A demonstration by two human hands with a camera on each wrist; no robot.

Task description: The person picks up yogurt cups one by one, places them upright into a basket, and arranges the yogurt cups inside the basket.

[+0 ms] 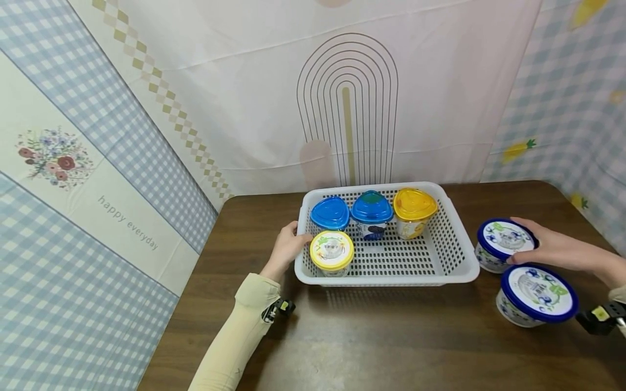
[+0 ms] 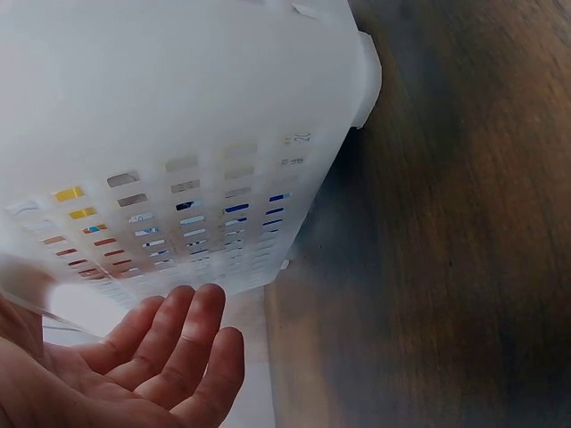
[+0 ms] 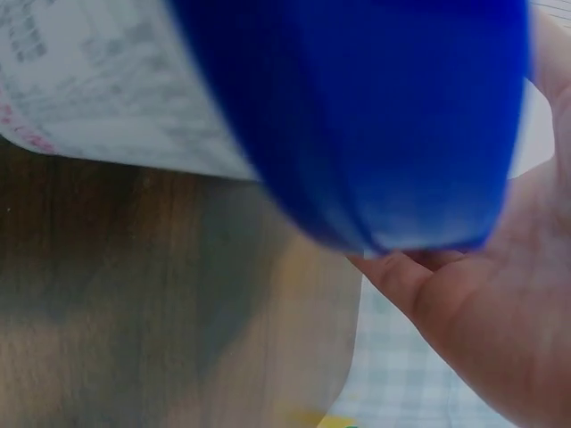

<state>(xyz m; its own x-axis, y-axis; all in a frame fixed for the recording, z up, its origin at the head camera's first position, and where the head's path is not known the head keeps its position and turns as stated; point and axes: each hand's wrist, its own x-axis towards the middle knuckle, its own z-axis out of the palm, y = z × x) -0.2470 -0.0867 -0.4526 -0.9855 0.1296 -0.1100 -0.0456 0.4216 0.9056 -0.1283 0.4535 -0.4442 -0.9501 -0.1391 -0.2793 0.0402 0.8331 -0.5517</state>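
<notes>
My left hand (image 1: 285, 247) grips the left rim of a white plastic basket (image 1: 406, 280), its thumb reaching inside. In the left wrist view its fingers (image 2: 183, 348) lie bent against the outer, slotted wall. Just inside that rim stands a yellow-lidded tub (image 1: 332, 250). At the right of the table my right hand (image 1: 562, 247) holds a blue-lidded tub (image 1: 506, 239) by its lid, thumb at the near side and fingers at the far side. A second blue-lidded tub (image 1: 540, 293) stands in front of it, nearer to me.
Along the basket's back wall stand two cups with blue lids (image 1: 330, 213) (image 1: 372, 207) and one with a yellow lid (image 1: 415, 205). A patterned cloth (image 1: 259, 108) hangs behind the brown wooden table (image 1: 367, 342).
</notes>
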